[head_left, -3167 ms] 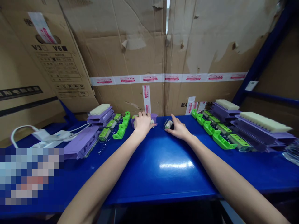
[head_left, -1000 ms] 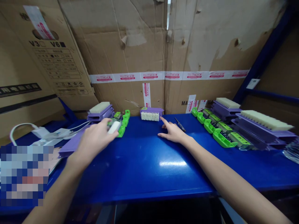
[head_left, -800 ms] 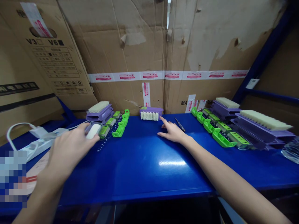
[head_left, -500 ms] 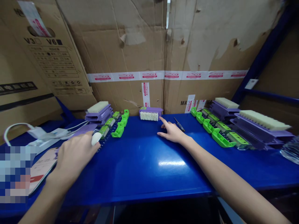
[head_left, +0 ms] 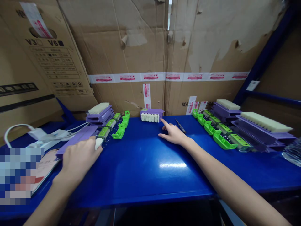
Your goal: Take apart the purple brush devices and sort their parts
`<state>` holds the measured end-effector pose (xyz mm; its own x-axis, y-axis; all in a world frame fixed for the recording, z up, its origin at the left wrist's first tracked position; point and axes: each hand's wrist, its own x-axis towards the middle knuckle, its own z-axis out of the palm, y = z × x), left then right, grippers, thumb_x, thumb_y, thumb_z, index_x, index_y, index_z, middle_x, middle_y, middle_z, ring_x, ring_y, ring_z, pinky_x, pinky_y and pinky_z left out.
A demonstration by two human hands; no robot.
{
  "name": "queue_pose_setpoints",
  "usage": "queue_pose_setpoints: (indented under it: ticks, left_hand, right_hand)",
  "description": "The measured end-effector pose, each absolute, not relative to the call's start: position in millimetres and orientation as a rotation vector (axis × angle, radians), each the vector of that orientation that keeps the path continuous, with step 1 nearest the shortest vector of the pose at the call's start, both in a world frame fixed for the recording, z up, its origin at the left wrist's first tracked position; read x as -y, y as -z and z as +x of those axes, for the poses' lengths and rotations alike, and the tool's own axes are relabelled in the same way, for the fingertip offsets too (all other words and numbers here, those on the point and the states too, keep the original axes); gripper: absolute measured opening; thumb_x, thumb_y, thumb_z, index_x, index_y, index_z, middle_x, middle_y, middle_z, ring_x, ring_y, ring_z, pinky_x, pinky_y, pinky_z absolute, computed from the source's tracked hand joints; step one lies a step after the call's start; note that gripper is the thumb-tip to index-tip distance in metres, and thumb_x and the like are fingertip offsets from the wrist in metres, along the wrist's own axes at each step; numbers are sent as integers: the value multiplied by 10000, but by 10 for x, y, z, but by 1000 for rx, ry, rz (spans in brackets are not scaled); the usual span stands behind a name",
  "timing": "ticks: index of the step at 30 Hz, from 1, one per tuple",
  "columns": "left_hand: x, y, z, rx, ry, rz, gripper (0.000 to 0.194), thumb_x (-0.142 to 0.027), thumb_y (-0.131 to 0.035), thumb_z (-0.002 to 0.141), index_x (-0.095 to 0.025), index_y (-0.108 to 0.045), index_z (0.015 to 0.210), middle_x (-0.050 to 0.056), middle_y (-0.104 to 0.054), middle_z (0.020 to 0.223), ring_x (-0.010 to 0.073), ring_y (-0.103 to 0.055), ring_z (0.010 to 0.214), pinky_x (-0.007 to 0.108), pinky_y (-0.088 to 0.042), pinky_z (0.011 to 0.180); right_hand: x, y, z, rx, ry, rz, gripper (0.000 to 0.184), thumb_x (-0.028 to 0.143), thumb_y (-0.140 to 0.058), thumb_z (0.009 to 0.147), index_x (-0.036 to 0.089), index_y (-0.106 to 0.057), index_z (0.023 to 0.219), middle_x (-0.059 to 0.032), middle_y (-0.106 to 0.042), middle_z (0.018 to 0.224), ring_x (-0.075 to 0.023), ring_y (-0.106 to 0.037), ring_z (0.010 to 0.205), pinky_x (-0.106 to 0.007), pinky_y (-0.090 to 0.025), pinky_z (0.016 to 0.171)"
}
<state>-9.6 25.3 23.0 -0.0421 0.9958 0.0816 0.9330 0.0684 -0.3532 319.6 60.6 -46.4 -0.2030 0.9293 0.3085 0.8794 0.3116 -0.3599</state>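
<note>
My left hand [head_left: 78, 155] is curled over a small white rounded object [head_left: 98, 143], mostly covered by my fingers. Beneath and beyond this hand lies a flat purple panel [head_left: 78, 138]. To its right are a row of clear-and-green pieces [head_left: 103, 131] and bright green scalloped strips [head_left: 119, 131]. My right hand [head_left: 173, 133] rests palm down with fingers apart. Its index fingertip is at the right end of a purple block with white bristle-like rows [head_left: 150, 117]; whether they touch I cannot tell. Just right of this hand lies a dark thin screwdriver-like tool [head_left: 180, 126].
Purple blocks with cream tops stand at the left [head_left: 100, 114] and at the right [head_left: 265, 131], beside more green strips [head_left: 223, 141]. A white power strip [head_left: 48, 139] with cables and a phone [head_left: 47, 164] lie at left. Cardboard [head_left: 129, 56] walls the back of the blue table [head_left: 141, 175].
My left hand has shifted slightly right and down with the white object, uncovering more of the purple panel. My right hand stays in place.
</note>
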Motion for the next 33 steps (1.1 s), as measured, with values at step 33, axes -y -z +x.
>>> queue_pose_setpoints:
  ticks: [33]
  left_hand:
    - [-348,-216,-96,1841,-50,-1989,444,-307,-273,906,-138,-645,1079,168,-683,999,345,-586,968,387,-404,713]
  right_hand:
    - [-596,458,3187,2131,-135,-1609,773,395,-605,835,159,-243,1476,-138,-634,1079,-241,-590,993,-386,-427,882]
